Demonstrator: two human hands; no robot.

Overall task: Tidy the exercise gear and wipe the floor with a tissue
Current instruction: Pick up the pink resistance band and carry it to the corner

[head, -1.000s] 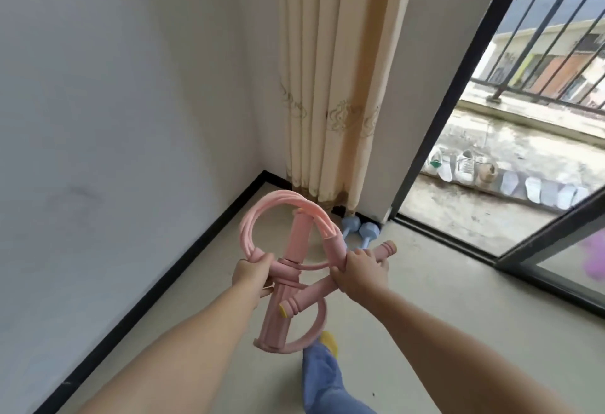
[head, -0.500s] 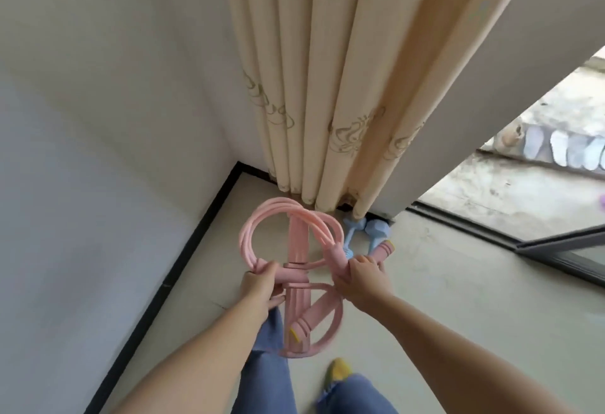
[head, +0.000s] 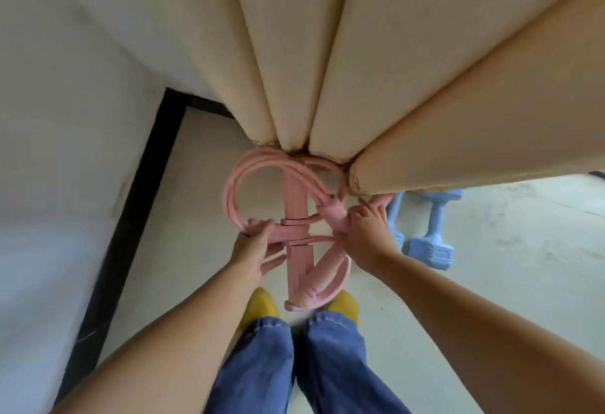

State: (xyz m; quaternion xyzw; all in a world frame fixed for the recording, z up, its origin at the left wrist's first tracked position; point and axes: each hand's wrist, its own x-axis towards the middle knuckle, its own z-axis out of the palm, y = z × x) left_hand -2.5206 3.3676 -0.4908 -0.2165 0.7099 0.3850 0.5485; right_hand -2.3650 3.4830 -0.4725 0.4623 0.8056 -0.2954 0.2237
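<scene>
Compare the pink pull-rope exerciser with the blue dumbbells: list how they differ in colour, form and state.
The pink pull-rope exerciser is looped tubing on a flat strap; the blue dumbbells are rigid bars with blocky ends. The exerciser is held up by the left hand and right hand; the dumbbells lie on the floor. Both sit near the curtain.

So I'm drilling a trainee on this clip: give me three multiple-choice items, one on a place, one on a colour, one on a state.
1. Where are the dumbbells?
A. on the floor right of the right hand
B. in the left hand
C. on a shelf

2. What colour is the pull-rope exerciser?
A. green
B. pink
C. black

3. The exerciser is:
A. lying alone on the floor
B. hanging from the curtain
C. gripped by both hands

Key: 1 A, they lie on the floor under the curtain edge; 2 B, all pink; 3 C, left hand and right hand grip it.
</scene>
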